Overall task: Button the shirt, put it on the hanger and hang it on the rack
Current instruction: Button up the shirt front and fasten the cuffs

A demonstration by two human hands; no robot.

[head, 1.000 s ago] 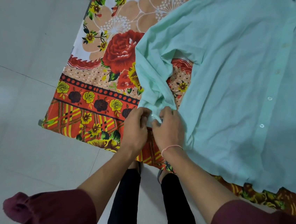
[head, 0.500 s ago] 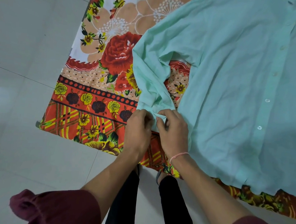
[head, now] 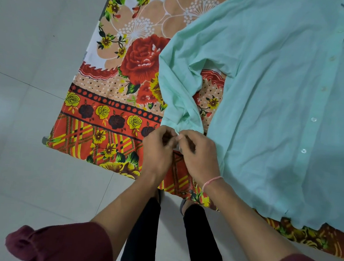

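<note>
both hands, left hand (head: 158,150) and right hand (head: 200,154), pinch the cuff (head: 178,129) of the mint shirt (head: 276,98), whose body spreads right of them over the floral sheet (head: 110,102).

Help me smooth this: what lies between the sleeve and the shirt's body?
Only floral cloth shows between sleeve and shirt body, in the head view.

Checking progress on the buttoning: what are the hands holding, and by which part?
The left hand and right hand pinch the mint shirt by its sleeve cuff.
</note>
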